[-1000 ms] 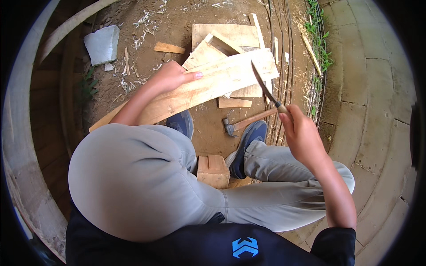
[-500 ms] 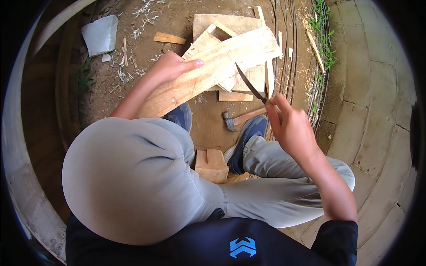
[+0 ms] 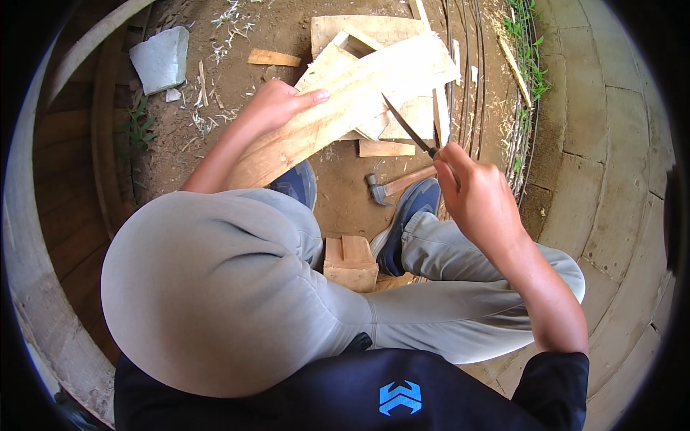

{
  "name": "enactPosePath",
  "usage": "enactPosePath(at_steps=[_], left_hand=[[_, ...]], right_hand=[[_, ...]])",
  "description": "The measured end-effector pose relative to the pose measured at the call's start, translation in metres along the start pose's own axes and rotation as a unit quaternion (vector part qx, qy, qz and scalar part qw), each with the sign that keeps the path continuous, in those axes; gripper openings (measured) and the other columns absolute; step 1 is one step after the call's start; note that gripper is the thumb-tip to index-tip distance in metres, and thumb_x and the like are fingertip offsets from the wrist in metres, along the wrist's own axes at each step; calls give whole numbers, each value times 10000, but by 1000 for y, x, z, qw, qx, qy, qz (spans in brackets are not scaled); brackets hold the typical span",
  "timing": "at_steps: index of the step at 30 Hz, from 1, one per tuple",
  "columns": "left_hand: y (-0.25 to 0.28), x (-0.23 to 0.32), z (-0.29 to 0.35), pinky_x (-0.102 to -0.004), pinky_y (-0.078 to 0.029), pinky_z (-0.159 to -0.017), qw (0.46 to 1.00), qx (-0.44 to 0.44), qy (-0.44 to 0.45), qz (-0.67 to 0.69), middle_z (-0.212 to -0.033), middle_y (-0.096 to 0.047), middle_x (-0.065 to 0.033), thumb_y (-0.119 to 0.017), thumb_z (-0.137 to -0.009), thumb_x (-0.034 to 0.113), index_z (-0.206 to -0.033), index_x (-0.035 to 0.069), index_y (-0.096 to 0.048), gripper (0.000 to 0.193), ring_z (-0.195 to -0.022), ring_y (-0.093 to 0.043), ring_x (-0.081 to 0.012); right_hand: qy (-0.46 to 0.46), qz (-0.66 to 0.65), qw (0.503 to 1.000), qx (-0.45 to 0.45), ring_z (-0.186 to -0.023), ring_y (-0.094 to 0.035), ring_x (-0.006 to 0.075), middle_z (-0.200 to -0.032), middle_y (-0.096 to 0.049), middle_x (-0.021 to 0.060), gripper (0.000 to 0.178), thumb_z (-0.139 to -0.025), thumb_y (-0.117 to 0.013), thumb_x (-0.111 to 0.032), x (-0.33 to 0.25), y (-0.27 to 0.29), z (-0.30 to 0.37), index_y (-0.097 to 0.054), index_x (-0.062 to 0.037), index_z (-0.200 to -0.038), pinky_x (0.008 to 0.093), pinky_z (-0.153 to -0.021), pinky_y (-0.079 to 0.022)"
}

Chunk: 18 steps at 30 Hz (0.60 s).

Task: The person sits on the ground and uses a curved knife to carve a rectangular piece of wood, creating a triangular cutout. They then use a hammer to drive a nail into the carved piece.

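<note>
A long pale wooden board [image 3: 338, 108] slants up to the right from beside my left leg. My left hand [image 3: 284, 104] grips its far-left edge, thumb lying on the upper face and the other fingers hidden beneath. In my right hand [image 3: 476, 190] is a knife [image 3: 408, 123] with a dark, slim blade; my fist wraps its handle and covers most of it. The blade points up and left, its tip at the board's near edge; whether it touches the wood I cannot tell. Beneath the board lies a stack of wooden pieces [image 3: 366, 27].
A hammer [image 3: 395, 185] lies on the dirt by my right shoe [image 3: 413, 215]. Between my legs sits a wooden block [image 3: 350, 263]. A pale stone slab [image 3: 159, 60] and wood shavings are at the far left. Thin dark rods [image 3: 480, 93] run along the right, beside a paved strip [image 3: 575, 194].
The knife has rolled slightly in my right hand, so its blade looks thinner and straighter. My right hand has shifted a little up and right. My left hand keeps its hold on the board.
</note>
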<state>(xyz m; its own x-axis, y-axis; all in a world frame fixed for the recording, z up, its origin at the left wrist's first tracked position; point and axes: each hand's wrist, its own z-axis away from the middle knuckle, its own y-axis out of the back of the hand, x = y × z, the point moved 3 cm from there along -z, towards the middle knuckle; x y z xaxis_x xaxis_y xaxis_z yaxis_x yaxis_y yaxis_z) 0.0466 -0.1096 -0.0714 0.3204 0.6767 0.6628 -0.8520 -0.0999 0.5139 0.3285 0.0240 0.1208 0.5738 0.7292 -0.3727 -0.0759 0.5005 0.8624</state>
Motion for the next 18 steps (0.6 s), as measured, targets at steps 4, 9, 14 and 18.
enactPosePath(at_steps=[4,9,14,18], left_hand=[[1,6,1,-361,-451,-500,1000,0,-1,-7,-560,-606,-110,-733,-780,751,-591,-11,-661,789,-499,-581,-189],[1,8,3,-361,-452,-502,1000,-9,8,-6,-559,-603,-109,-725,-788,746,-590,-16,-665,790,-496,-571,-186],[-1,2,2,-369,-458,-511,1000,5,-4,13,-558,-600,-113,-711,-783,767,-586,-28,-658,820,-507,-581,-196],[-2,3,-1,-360,-434,-498,1000,-4,-7,-12,-547,-580,-93,-727,-788,748,-597,-26,-653,801,-506,-558,-175]], right_hand=[[0,6,1000,1,-659,-672,470,-664,-640,266,97,-985,-588,-99,-1,1,1,-542,-14,-972,550,-588,-529],[-20,53,998,-15,-668,-678,468,-674,-638,286,85,-961,-585,-76,-12,2,-1,-565,6,-951,543,-611,-545],[-2,95,995,-13,-704,-698,455,-715,-649,308,58,-872,-574,-2,-36,13,-20,-620,30,-859,527,-630,-562],[-1,105,994,-35,-764,-712,451,-770,-670,318,110,-827,-555,25,-45,23,-40,-661,51,-811,515,-654,-577]])
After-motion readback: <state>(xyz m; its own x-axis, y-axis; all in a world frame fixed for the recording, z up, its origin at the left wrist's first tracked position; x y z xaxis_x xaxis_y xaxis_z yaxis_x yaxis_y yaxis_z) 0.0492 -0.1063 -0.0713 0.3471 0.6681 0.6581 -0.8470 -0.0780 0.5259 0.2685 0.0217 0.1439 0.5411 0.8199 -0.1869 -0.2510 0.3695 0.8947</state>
